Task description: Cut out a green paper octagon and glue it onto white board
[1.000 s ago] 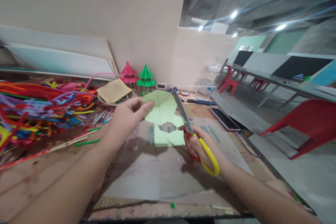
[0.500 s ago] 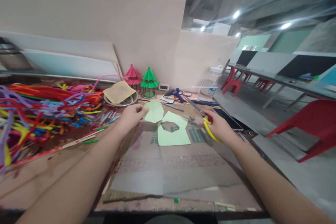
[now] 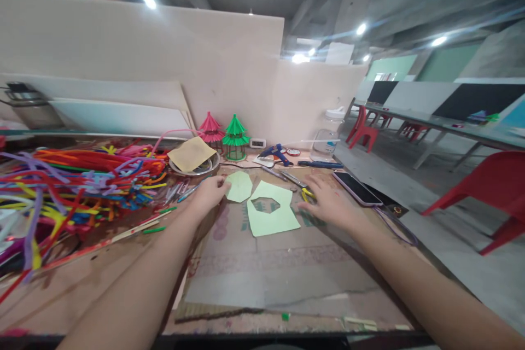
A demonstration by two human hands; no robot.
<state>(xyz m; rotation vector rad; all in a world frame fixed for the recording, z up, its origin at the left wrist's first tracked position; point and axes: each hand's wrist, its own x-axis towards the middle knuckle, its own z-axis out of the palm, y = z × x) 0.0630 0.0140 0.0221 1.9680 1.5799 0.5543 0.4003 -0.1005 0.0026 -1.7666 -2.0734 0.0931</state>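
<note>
A tall pale panel [image 3: 143, 49] stood behind your table [image 3: 82, 279]. A flat piece of cardboard [image 3: 266, 268] lay in front of you, with a heap of coloured fuzzy stems [image 3: 102, 186] to its left. Beyond it, you had a clear jar [image 3: 327, 139] at the back right, and a green paper tower [image 3: 235, 139] beside a pink one [image 3: 210, 129] near the panel. On the cardboard, between your hands, was a light green sheet [image 3: 275, 224] with a many-sided hole in it. Your right hand [image 3: 330, 202] was loose, fingers spread over the yellow-handled scissors [image 3: 305, 193], whose blades pointed away from you and to the left. A phone [image 3: 357, 188] lay to the right of that hand. Your left hand [image 3: 211, 197] pinched the left edge of the small green cutout [image 3: 239, 186], just beside the sheet; I could not tell whether the cutout rested fully on the cardboard.
</note>
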